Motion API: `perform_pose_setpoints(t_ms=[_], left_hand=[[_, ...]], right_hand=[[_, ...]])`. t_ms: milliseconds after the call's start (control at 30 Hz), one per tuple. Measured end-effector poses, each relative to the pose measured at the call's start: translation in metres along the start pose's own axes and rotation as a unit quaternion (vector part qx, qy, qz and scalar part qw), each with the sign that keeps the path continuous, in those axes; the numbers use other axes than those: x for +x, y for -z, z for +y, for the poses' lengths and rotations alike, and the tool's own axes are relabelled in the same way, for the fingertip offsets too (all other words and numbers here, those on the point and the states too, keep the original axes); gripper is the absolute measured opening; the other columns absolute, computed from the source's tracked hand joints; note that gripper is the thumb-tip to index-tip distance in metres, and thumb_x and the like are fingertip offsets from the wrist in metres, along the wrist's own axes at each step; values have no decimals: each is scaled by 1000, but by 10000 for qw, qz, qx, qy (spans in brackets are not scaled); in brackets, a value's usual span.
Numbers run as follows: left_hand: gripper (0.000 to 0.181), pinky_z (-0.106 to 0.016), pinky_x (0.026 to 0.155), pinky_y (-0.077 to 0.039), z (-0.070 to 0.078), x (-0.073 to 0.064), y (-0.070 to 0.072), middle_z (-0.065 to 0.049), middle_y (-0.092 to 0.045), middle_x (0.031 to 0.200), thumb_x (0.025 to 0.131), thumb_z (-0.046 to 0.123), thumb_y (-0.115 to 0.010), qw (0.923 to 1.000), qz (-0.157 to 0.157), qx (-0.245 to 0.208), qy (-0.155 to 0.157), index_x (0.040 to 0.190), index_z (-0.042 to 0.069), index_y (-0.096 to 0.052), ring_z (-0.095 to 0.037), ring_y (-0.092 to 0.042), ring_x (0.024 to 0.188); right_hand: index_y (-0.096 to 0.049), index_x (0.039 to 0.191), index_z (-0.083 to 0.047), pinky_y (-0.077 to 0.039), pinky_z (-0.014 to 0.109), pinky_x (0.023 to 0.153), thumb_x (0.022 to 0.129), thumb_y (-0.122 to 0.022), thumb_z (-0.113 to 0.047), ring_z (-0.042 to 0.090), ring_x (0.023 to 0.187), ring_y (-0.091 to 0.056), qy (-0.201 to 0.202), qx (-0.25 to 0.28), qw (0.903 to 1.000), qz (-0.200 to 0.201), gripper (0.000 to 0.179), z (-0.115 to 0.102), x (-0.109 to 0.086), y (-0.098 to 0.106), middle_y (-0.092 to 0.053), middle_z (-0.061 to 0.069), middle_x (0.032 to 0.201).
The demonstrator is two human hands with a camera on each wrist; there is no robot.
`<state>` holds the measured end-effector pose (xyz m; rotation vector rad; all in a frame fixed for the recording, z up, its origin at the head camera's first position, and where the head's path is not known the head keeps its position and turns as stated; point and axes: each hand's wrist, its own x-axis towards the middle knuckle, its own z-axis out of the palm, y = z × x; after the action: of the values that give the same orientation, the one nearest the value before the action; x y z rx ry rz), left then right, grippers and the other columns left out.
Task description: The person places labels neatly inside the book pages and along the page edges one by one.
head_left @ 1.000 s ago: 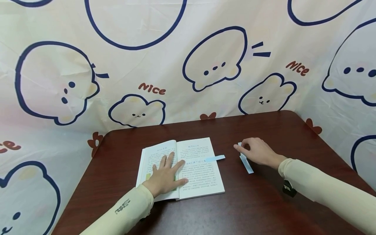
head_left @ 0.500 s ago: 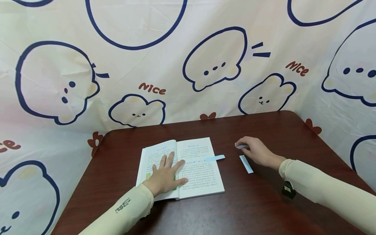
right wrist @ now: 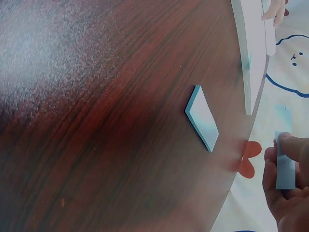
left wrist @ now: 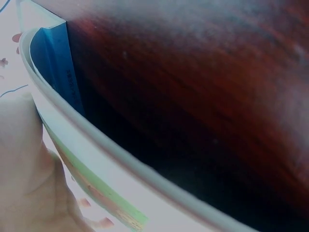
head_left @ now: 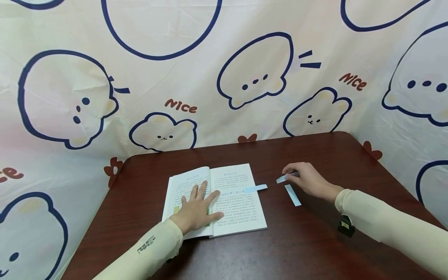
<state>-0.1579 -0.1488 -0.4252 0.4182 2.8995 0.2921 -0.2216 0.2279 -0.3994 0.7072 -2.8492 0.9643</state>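
Reddish-brown table (head_left: 280, 252): left hand (head_left: 198, 211) palm-down, fingers splayed across book (head_left: 239, 212); right hand (head_left: 309, 181) bent, fingers pinching blue strip (right wrist: 286, 171).

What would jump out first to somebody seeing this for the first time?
Probably the pale backdrop with big navy-outlined cartoon faces, filling the space behind the dark table. Next might come the open book on the table, with the left hand spread across it and a light-blue strip sticking out past its right-hand page. To the book's right, the right hand pinches another blue strip.
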Motion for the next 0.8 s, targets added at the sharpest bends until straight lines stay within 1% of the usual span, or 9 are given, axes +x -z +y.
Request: perform_pose_setpoints(t_ms=[67,133,233,300,367,433,567,667,800], left_hand=[[75,-84,106,-22,-1,1,0,-17,-11,170,93,67,-57,10000,-6,21,7,156,30,-39,-49,-14,155],[75,-83,106,-22,-1,1,-1,-17,-11,170,93,67,-57,10000,-10,25,20,156,30,-39,-49,-13,155],[75,-83,107,-21,-2,2,-2,-17,-11,171,92,67,-57,10000,-40,22,47,156,31,-39,-49,-12,155],[76,-83,107,-21,-2,2,-2,-17,-11,170,92,67,-57,10000,-39,10,44,156,31,-39,-49,-13,155],[75,-83,107,-21,-2,3,-2,-17,-11,170,92,67,-57,10000,-31,11,33,156,31,-39,-49,-13,155],[75,-83,107,-21,-2,3,-2,-17,-10,171,92,67,-56,10000,-30,15,29,156,31,-38,-49,-12,155],[75,-83,107,-21,-1,3,-3,-17,-11,170,92,67,-57,10000,-22,0,29,156,31,-39,-49,-13,155],[75,-83,107,-21,-2,3,-3,-17,-10,171,92,67,-57,10000,-7,11,22,156,31,-39,-49,-12,155],[75,-83,106,-22,-2,3,-3,-17,-11,171,92,68,-56,10000,34,58,6,156,31,-39,-49,-13,155]], right_hand=[[-71,100,-5,-59,32,74,94,-68,-2,17,83,-65,-4,45,10000,-52,7,0,1,0,-73,7,95],[-69,96,-8,-56,28,68,96,-67,-4,14,75,-62,-69,115,9998,-163,4,0,1,0,-71,6,88],[-63,95,-9,-49,24,57,99,-63,-8,12,63,-55,-165,223,9990,-359,4,0,2,0,-67,8,78],[-61,96,-10,-43,24,52,100,-62,-9,11,58,-50,-225,245,9986,-421,5,1,2,-1,-64,9,72],[-61,96,-9,-40,23,51,101,-62,-11,10,56,-47,-260,267,9983,-442,5,1,2,-1,-63,9,70],[-64,96,-6,-39,23,50,100,-63,-10,10,56,-46,-263,276,9982,-463,6,0,2,-1,-64,9,68],[-70,93,-3,-41,24,54,100,-63,-10,11,57,-48,-235,303,9973,-622,12,-3,2,0,-64,8,66],[-70,92,-3,-42,24,54,100,-62,-11,11,56,-48,-208,326,9963,-767,14,-6,2,0,-58,4,62],[-67,88,-6,-39,24,51,104,-58,-18,9,55,-44,-143,265,9957,-878,21,-9,3,-5,-47,-3,62]])
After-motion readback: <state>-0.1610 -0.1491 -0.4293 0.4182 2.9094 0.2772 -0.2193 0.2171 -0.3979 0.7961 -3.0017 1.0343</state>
